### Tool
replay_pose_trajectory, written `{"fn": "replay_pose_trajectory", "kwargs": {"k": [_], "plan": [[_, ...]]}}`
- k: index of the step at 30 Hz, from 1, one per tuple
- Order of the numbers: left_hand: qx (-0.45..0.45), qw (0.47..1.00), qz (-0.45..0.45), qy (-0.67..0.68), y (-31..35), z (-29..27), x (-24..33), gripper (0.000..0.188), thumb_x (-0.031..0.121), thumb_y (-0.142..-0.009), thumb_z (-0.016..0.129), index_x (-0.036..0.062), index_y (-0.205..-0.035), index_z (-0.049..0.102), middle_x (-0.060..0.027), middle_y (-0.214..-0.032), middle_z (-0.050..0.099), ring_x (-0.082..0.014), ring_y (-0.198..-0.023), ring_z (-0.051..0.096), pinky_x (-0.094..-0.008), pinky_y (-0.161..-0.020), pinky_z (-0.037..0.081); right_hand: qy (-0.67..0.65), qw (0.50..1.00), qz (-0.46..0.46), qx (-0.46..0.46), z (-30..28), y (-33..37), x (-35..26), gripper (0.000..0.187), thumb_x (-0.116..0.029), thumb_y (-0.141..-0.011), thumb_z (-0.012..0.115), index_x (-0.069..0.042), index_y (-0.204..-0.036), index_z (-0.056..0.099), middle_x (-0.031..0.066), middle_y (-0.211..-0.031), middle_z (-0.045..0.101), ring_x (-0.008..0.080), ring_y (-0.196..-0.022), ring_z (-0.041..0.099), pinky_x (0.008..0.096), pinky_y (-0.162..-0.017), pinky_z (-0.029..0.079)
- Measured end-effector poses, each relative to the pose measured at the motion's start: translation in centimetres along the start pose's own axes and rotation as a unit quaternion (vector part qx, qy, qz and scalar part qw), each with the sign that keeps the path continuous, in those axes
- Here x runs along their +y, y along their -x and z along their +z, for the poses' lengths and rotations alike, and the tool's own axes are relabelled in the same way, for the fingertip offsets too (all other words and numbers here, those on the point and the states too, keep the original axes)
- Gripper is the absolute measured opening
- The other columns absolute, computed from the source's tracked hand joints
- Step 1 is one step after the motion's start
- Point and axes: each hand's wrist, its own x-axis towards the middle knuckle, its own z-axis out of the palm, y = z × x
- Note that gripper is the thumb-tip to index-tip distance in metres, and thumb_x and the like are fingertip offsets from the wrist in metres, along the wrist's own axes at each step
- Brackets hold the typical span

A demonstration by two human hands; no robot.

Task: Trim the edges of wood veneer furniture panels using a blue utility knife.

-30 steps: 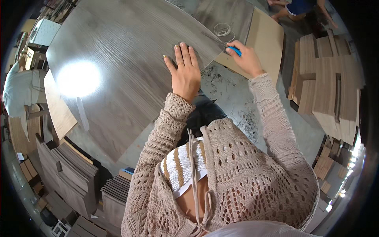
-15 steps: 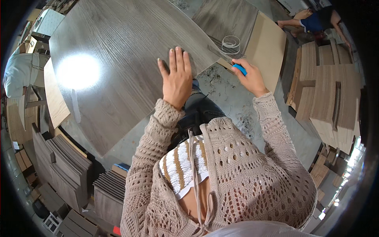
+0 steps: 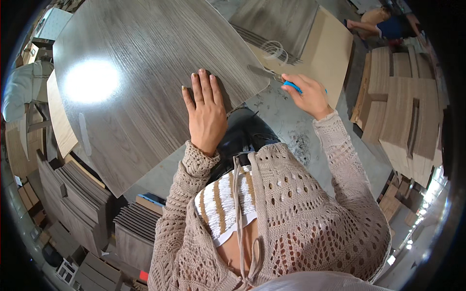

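Laid flat, palm down, near the front edge of a large glossy grey-brown wood-grain panel (image 3: 141,63): left hand (image 3: 208,114), fingers straight, outermost left one a little apart from the rest, nothing grasped. Curled firmly round the handle of a thin flat-bladed metal tool with a bright blue handle (image 3: 293,87): right hand (image 3: 310,94), just beside the panel's near right corner, clear of the surface. Blade pointing left, tip overlapping the panel's right edge in this view; contact impossible to tell. Just beyond the blade, a loose coil of narrow white strip (image 3: 274,51), seen against a stack of darker grey wood-grain boards (image 3: 281,22); beside these, a plain tan board (image 3: 330,43). Below, grey floor (image 3: 291,121) with dark specks. Well off to the right, tall stacks of light brown wood-grain panels (image 3: 405,106); above them, partly in view, a person in dark blue shorts (image 3: 388,28). At far left, another person in a pale shirt (image 3: 22,92). Lower left, rows of upright grey boards (image 3: 77,199). Round white glare on the panel's left part.
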Motion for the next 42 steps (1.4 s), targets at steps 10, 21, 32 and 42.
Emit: {"fn": "replay_pose_trajectory", "kwargs": {"k": [10, 21, 32, 42], "plan": [[0.025, 0.999, 0.002, -0.025, 0.1, -0.8, 0.8, 0.058, 0.010, -0.083, 0.046, -0.0076, -0.136, 0.033, -0.0242, -0.146, 0.027, -0.0382, -0.137, 0.022, -0.0549, -0.109, 0.018, -0.004, 0.997, -0.067, 0.044, 2.8, -8.4, 1.8, 0.027, -0.037, -0.085, 0.059, -0.015, -0.100, 0.063, 0.0057, -0.085, 0.066, 0.0285, -0.076, 0.063, 0.0392, -0.063, 0.051], [0.003, 0.999, -0.029, 0.013, 0.6, -1.7, 1.3, 0.056, 0.006, -0.084, 0.047, -0.0047, -0.137, 0.033, -0.0208, -0.148, 0.025, -0.0345, -0.138, 0.021, -0.0487, -0.112, 0.017, 0.008, 0.994, -0.107, 0.035, 4.6, -22.1, 1.9, 0.028, -0.041, -0.087, 0.057, -0.017, -0.098, 0.063, 0.0080, -0.086, 0.068, 0.0315, -0.079, 0.064, 0.0432, -0.067, 0.051], [-0.045, 0.996, -0.080, 0.005, 1.3, -2.9, 2.0, 0.056, 0.008, -0.084, 0.049, -0.0004, -0.137, 0.034, -0.0169, -0.148, 0.027, -0.0295, -0.139, 0.023, -0.0444, -0.113, 0.019, 0.035, 0.994, -0.106, -0.006, 6.5, -36.8, 0.4, 0.032, -0.048, -0.086, 0.054, -0.023, -0.104, 0.062, 0.0085, -0.082, 0.068, 0.0318, -0.080, 0.065, 0.0446, -0.069, 0.051], [-0.066, 0.988, -0.139, 0.010, 8.5, -6.1, 2.0, 0.055, 0.011, -0.083, 0.051, 0.0110, -0.137, 0.039, -0.0047, -0.148, 0.031, -0.0198, -0.138, 0.025, -0.0392, -0.114, 0.017, -0.081, 0.983, -0.159, 0.054, 10.4, -48.4, -4.0, 0.028, -0.033, -0.085, 0.060, -0.006, -0.092, 0.061, 0.0193, -0.080, 0.065, 0.0382, -0.073, 0.062, 0.0445, -0.068, 0.048]]}}
